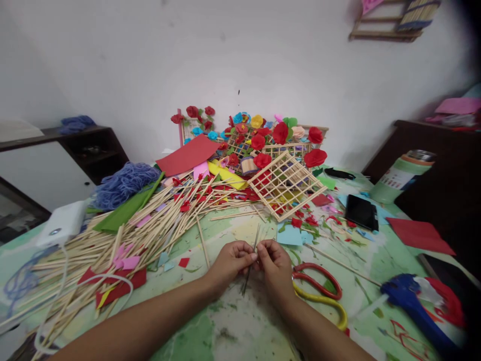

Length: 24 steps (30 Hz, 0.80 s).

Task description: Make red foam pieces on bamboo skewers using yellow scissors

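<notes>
Both of my hands meet above the middle of the tabletop. My left hand [231, 265] is closed in a pinch on a few thin, dark stems [246, 286] that look like wire or fine sticks. My right hand [277, 268] pinches close beside it, thumb and forefinger at the same stems. Their ends stick out above and below the fingers; what lies between the fingertips is hidden. Just right of my right hand lie scissors [319, 288] with one red and one yellow handle. A light blue paper piece [289, 234] is beyond that hand.
Many bamboo sticks [150, 230] are heaped on the left, near blue yarn [126, 185]. A stick lattice [287, 185] and paper flowers [280, 133] stand at the back. On the right are a blue glue gun [417, 311], a black phone [361, 211] and a green bottle [400, 178].
</notes>
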Available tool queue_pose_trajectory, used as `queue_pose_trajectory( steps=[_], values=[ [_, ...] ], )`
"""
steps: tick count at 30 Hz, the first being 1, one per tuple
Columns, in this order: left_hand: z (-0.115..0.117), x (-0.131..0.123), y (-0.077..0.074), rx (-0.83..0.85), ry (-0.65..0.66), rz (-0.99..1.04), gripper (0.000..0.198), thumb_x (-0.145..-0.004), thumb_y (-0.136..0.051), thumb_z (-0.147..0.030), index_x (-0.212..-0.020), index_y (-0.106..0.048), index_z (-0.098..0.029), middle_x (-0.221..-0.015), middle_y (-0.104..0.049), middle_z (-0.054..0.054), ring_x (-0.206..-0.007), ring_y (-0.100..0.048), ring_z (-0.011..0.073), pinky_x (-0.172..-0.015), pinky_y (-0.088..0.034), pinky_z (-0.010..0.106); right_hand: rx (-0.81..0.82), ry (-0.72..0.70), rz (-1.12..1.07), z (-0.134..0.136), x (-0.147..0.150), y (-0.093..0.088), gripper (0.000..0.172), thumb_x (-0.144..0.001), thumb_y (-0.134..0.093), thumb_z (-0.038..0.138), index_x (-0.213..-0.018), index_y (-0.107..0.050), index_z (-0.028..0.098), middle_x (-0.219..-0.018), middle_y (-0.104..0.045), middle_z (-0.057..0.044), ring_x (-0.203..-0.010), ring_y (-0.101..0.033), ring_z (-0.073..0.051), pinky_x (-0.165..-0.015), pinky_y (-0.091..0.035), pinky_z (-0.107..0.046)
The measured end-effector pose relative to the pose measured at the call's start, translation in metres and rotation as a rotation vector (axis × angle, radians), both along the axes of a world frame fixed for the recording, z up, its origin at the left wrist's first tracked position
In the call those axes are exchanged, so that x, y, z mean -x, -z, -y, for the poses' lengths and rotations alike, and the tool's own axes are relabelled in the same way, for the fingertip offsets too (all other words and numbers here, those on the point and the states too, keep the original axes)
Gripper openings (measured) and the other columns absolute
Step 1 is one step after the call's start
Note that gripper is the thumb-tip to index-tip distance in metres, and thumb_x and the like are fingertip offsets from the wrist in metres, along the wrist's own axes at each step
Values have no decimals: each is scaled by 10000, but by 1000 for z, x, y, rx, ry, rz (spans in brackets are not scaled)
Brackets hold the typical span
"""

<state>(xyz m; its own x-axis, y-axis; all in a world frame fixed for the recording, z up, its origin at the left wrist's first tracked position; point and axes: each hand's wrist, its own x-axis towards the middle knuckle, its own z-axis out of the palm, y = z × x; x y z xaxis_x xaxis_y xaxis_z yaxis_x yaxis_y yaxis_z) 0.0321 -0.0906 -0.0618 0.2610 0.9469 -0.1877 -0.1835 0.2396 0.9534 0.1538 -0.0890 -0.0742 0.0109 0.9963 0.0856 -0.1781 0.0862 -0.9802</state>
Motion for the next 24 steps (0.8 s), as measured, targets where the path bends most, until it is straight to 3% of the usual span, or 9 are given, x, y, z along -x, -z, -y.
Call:
queue_pose_trajectory(
  steps=[24],
  values=[
    [1,-1,-5,10,22,-37,268,-643,-668,-338,-698,-521,-121,-550,-605,20,-418,-403,43,-426,-250,169,32,-28,-42,3,1,-7,247,-737,-590,412,-745,-543,170,-538,-491,51,-407,-428,-73,-406,-341,-201]
  ],
)
